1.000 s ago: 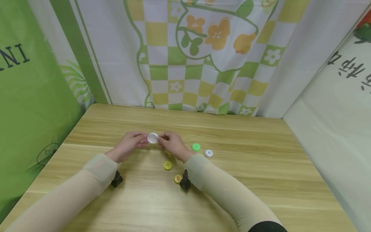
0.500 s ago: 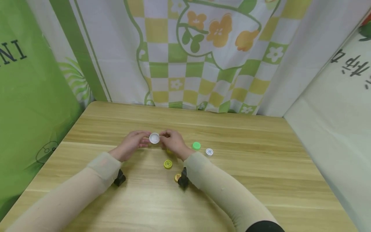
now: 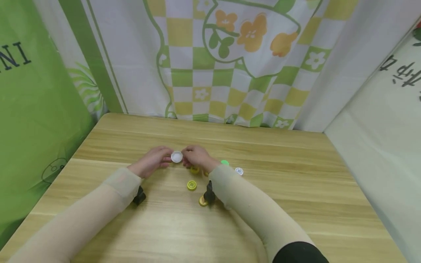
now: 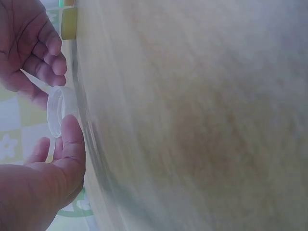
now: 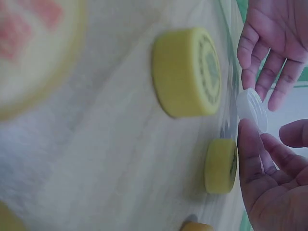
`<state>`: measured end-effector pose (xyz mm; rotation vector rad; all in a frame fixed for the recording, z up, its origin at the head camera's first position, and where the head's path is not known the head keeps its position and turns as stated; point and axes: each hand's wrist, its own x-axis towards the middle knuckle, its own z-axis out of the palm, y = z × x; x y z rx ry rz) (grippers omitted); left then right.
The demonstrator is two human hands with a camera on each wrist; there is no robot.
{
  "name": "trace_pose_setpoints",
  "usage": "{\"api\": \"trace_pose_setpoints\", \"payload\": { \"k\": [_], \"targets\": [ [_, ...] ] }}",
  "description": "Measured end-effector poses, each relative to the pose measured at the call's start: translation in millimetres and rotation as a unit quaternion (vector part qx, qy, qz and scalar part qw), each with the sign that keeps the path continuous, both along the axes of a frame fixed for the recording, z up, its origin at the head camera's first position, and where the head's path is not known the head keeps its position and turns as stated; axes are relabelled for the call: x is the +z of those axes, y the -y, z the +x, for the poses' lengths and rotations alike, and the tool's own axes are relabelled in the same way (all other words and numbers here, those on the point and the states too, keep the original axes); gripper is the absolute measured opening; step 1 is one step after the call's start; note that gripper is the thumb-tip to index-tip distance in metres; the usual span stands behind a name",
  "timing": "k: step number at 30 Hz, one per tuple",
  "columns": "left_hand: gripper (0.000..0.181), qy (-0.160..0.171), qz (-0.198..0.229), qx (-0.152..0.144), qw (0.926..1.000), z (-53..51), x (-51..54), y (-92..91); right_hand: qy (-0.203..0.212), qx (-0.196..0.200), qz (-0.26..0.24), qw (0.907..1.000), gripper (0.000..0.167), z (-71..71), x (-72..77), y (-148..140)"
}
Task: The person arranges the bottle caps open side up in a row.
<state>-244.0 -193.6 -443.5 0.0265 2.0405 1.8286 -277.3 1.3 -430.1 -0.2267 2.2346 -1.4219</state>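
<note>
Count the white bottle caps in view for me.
2. One white bottle cap is held between the left hand and right hand; the second white bottle cap lies on the wooden table, beside the right sleeve. Others may be hidden.

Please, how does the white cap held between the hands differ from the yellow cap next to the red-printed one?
The white cap is held by the left hand and the right hand; the yellow cap lies on the table. The white cap shows its hollow inside to the head camera; the yellow cap shows its printed top. Both are round.
</note>
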Motion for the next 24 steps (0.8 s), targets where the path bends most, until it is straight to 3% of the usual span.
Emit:
{"api": "trace_pose_setpoints", "payload": {
  "k": [8, 13, 24],
  "targets": [
    [0.047, 0.025, 0.008, 0.011, 0.9996, -5.8, -0.7, -1.3, 0.052, 0.032, -0.029, 0.9977, 0.029, -15.9, -6.4, -1.4],
    [0.042, 0.035, 0.006, 0.008, 0.9993, -10.1, -4.5, -3.3, 0.073, 0.043, -0.020, 0.9962, 0.028, -24.4, -13.1, -3.0],
    [0.036, 0.055, -0.007, 0.023, 0.9982, -17.1, -0.8, -6.4, 0.075, 0.044, -0.012, 0.9961, 0.028, -27.4, -15.4, -1.5]
  ]
}}
